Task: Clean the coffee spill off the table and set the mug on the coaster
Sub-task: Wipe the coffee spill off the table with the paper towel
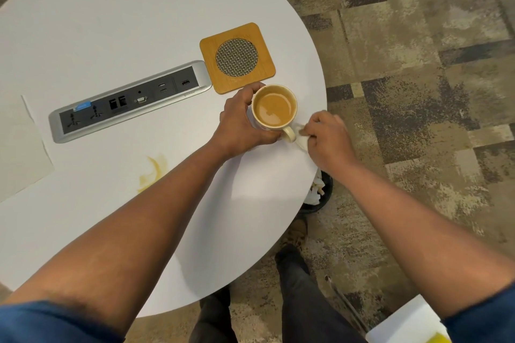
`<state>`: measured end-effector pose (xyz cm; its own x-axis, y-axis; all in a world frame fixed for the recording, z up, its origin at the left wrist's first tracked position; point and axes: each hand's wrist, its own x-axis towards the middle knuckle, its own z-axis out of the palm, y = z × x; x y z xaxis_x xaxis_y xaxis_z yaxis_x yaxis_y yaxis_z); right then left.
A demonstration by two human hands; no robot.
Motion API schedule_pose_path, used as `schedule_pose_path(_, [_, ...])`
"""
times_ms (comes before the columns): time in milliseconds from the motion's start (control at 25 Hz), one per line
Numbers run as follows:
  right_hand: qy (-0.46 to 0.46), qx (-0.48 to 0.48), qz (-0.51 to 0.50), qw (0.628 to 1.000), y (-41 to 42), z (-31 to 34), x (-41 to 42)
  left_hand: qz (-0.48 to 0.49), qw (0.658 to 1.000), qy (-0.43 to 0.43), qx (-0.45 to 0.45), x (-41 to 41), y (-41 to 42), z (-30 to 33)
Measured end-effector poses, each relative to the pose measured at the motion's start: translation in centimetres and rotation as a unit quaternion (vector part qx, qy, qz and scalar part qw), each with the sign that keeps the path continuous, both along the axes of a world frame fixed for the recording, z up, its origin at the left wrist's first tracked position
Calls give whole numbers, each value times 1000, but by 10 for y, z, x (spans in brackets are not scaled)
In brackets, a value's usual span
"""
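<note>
A cream mug (274, 108) full of milky coffee sits near the right edge of the round white table (111, 22). My left hand (239, 122) grips the mug's body from the left. My right hand (326, 136) pinches a crumpled white tissue (302, 139) against the table just right of the mug's handle. A square wooden coaster (237, 57) with a woven metal centre lies just behind the mug, nothing on it. A yellow-brown coffee spill (154, 172) marks the table to the left of my left forearm.
A silver power and data socket strip (128, 101) runs across the table's middle. A white napkin (19, 147) lies at the left edge. Below the table's right edge stands a black bin (320, 189) with crumpled tissues. My legs and patterned carpet (418, 64) show beneath.
</note>
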<state>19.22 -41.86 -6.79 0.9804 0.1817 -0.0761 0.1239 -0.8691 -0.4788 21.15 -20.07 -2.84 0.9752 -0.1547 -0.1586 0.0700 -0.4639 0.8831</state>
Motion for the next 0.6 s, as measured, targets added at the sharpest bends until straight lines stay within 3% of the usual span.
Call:
schedule_pose_path(360, [34, 61, -30, 997, 41, 1, -66, 37, 997, 32, 66, -32, 27, -7])
schedule_pose_path(600, [42, 78, 8, 996, 109, 7, -72, 212, 969, -69, 111, -83, 93, -22])
